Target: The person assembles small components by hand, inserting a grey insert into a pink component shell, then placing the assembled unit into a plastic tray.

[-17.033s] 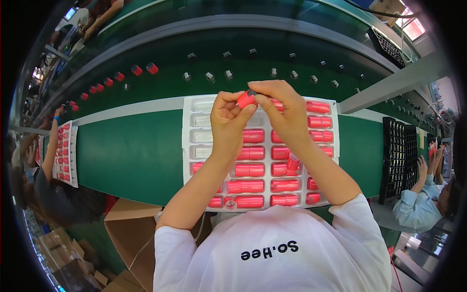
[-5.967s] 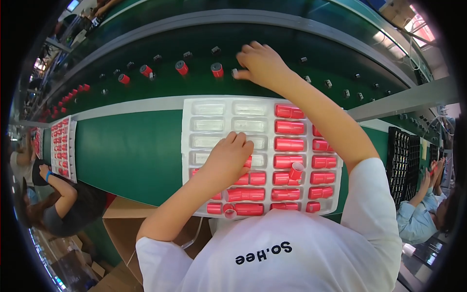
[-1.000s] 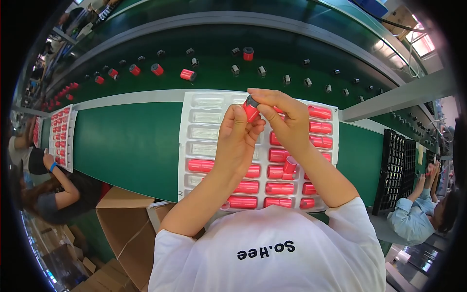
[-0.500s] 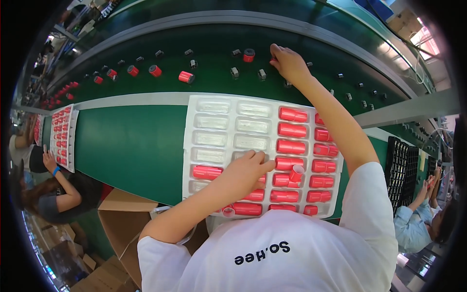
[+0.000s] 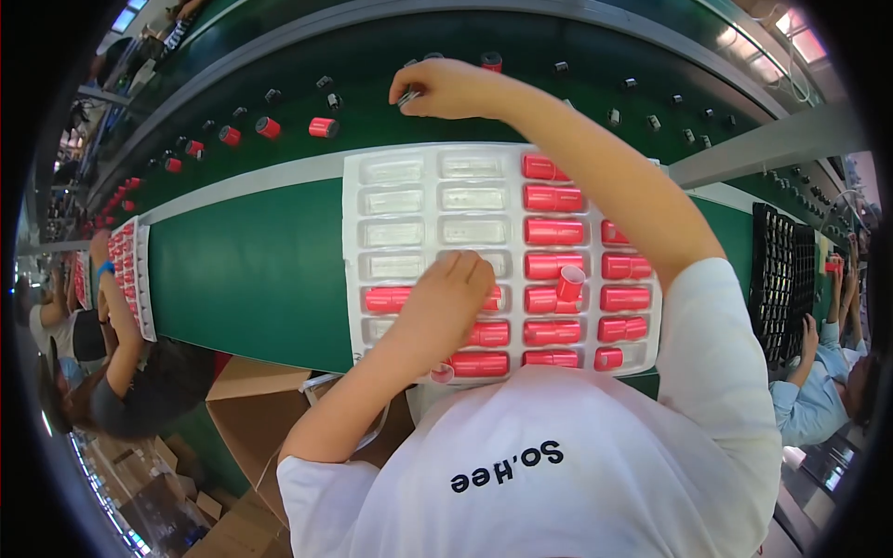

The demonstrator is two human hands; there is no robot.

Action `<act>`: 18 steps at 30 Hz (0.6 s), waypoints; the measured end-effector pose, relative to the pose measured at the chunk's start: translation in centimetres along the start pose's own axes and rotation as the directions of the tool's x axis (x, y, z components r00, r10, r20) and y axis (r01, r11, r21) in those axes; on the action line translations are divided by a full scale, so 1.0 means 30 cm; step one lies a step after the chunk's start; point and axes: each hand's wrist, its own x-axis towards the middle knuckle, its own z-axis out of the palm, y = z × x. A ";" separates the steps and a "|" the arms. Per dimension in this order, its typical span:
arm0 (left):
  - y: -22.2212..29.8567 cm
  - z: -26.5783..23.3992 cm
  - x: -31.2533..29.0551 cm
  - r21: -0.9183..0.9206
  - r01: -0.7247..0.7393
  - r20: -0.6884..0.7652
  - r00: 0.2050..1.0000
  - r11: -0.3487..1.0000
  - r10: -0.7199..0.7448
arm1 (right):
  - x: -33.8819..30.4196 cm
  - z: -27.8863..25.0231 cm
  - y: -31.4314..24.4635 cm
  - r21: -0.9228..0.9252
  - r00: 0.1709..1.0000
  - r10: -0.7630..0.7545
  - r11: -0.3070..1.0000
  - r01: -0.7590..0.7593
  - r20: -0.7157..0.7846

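Observation:
Over the green conveyor my right hand (image 5: 446, 88) is closed, with a small silvery metal piece (image 5: 407, 97) pinched at its fingertips. My left hand (image 5: 458, 293) rests on a white plastic tray (image 5: 351, 232), fingers curled down; its grip is mostly hidden. A red cylinder end (image 5: 494, 299) shows beside it, and I cannot tell whether that is held or lies in a compartment. Red cylindrical tubes fill most of the tray's right columns. One short red cap with a pale open end (image 5: 571, 283) stands tilted on top of a lying tube.
Small metal pieces and red tubes (image 5: 323, 127) lie scattered along the conveyor (image 5: 372, 46). A metal bar (image 5: 772, 149) crosses at right, near black trays (image 5: 777, 279). Open cardboard box (image 5: 251, 395) below left. Co-workers sit at both sides; one's hand is by another filled tray (image 5: 142, 279).
My right hand has moved left along the conveyor and now pinches a small metal piece. The left hand stays on the tray. The whole view has shifted, the tray appearing higher.

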 end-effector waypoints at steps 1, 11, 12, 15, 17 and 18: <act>0.001 -0.004 -0.006 -0.006 0.011 -0.001 1.000 1.000 -0.011 | -0.070 -0.051 -0.048 0.152 0.997 0.057 0.986 -0.065 0.057; 0.100 -0.026 0.010 0.105 0.102 0.182 0.976 0.989 -0.120 | -0.545 -0.208 -0.211 0.427 0.973 0.197 0.895 -0.127 -0.124; 0.114 -0.047 0.012 0.112 0.099 0.179 0.977 0.989 -0.118 | -0.586 -0.217 -0.223 0.589 0.975 0.187 0.804 -0.079 -0.124; 0.131 -0.103 0.035 -0.385 0.245 0.212 0.962 0.890 -0.173 | -0.678 -0.181 -0.294 0.688 0.965 0.199 0.725 -0.027 -0.172; 0.152 -0.113 0.045 -0.909 0.171 0.118 0.980 0.381 -0.157 | -0.704 -0.135 -0.352 0.806 0.931 0.228 0.582 0.104 -0.285; 0.151 -0.090 0.050 -0.918 0.062 0.005 0.989 0.392 -0.146 | -0.713 -0.119 -0.369 0.798 0.924 0.226 0.590 0.122 -0.308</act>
